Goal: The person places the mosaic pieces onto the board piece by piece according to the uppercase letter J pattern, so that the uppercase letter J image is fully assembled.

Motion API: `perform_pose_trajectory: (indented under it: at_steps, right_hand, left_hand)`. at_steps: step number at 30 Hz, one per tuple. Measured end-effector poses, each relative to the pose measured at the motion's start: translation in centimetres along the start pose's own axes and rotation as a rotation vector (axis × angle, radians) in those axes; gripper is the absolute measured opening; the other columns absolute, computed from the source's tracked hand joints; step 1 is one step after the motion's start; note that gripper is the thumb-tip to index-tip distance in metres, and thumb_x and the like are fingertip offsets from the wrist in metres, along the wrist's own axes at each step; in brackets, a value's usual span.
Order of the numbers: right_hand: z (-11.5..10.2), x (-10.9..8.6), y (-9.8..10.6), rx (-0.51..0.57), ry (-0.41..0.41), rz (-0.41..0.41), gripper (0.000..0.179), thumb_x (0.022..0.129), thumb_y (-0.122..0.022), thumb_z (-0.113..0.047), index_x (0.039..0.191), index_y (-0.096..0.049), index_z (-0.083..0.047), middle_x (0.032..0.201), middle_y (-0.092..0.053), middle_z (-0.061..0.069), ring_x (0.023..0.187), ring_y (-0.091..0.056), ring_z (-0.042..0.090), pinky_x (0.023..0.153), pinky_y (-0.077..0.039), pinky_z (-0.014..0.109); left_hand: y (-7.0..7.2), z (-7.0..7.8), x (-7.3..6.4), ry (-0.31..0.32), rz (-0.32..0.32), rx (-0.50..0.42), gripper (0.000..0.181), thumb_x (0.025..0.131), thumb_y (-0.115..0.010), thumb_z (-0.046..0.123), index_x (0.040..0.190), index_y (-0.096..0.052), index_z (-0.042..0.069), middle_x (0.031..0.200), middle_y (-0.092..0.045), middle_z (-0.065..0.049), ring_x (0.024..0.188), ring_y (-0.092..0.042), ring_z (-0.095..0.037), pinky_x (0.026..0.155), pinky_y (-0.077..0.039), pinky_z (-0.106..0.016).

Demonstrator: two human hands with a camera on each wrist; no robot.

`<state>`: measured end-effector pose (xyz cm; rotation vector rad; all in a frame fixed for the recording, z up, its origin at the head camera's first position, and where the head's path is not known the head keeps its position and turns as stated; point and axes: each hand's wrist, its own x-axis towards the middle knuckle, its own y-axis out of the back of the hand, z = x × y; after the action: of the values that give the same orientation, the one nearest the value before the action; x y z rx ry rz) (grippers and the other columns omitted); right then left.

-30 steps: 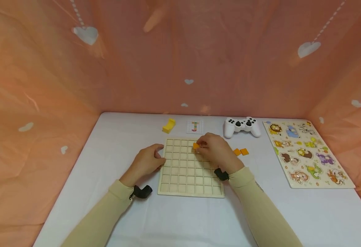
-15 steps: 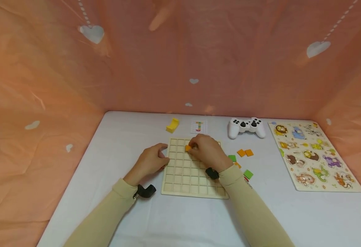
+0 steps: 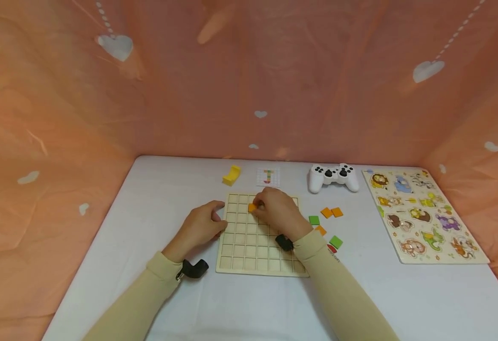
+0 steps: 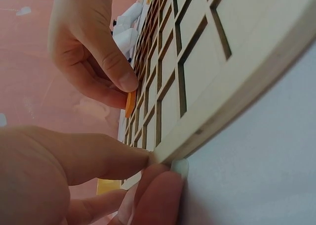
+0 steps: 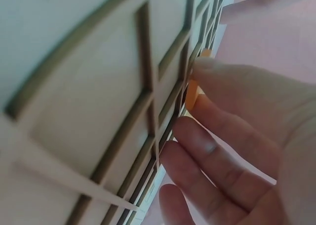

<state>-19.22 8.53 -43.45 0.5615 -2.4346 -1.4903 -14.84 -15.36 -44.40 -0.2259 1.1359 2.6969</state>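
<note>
A pale wooden grid board (image 3: pixel 238 263) lies on the white table. At its left edge my left hand (image 3: pixel 199 228) holds the rim; the left wrist view shows thumb and fingers pinching the board's edge (image 4: pixel 207 113). My right hand (image 3: pixel 280 212) is over the upper part of the board, pinching a small orange square tile (image 3: pixel 252 207) between thumb and index finger. The right wrist view has this orange tile (image 5: pixel 192 94) tilted against the grid ridges, partly covered by the fingertips. Whether it sits fully in a cell cannot be seen.
Right of the board lie loose orange tiles (image 3: pixel 326 212), green tiles (image 3: pixel 336 242) and a red piece (image 3: pixel 332 248). Behind it are a yellow block (image 3: pixel 232 175), a pattern card (image 3: pixel 268 177) and a white game controller (image 3: pixel 333 176). An animal puzzle board (image 3: pixel 423 218) lies far right.
My right hand has moved left across the board with the orange tile. Green, orange and red pieces that the right arm covered now show. The left hand keeps its place at the board's edge.
</note>
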Motion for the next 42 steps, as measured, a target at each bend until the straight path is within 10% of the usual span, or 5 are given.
perform_pose_trajectory:
  at_steps: [42]
  right_hand:
    - [0.48,0.03,0.29,0.038,0.046,-0.008,0.021,0.100,-0.077,-0.021,0.115,-0.081,-0.007,0.109,-0.074,0.007,0.099,-0.068,0.023,0.095,-0.060,0.041]
  left_hand:
    - [0.31,0.23,-0.04,0.032,-0.032,-0.025,0.062,0.097,-0.074,0.019,0.155,-0.054,0.007,0.097,-0.073,-0.007,0.070,-0.069,-0.015,0.068,-0.054,-0.027]
